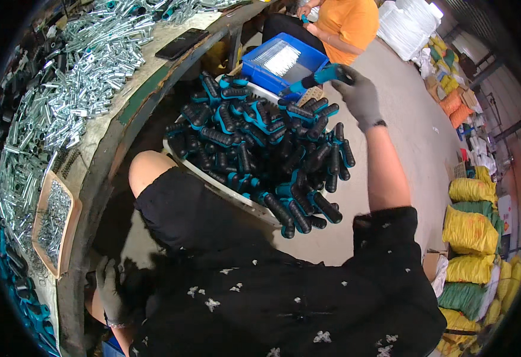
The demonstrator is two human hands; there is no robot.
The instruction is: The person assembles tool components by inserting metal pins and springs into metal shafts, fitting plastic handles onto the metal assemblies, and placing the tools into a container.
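My right hand [363, 100], in a grey glove, is raised past the far right side of a heap. Its fingers and thumb pinch the end of a teal-and-black hand grip [327, 75], which points left toward a blue bin. Below it, a large white basket [213, 189] is heaped with similar hand grips [245, 128], their black handles ribbed and their joints teal. My left hand [112, 293], also gloved, is low at the left beside the workbench's edge. Its fingers point up and stand apart, in shadow, with nothing visible in them.
On the curved workbench [131, 113] at left lie piled metal parts [103, 65], a dark phone [182, 44] and a tray of small parts [57, 223]. The blue bin [284, 55] holds metal rods. A person in orange [347, 27] works beyond it. Yellow and green sacks [470, 229] line the right.
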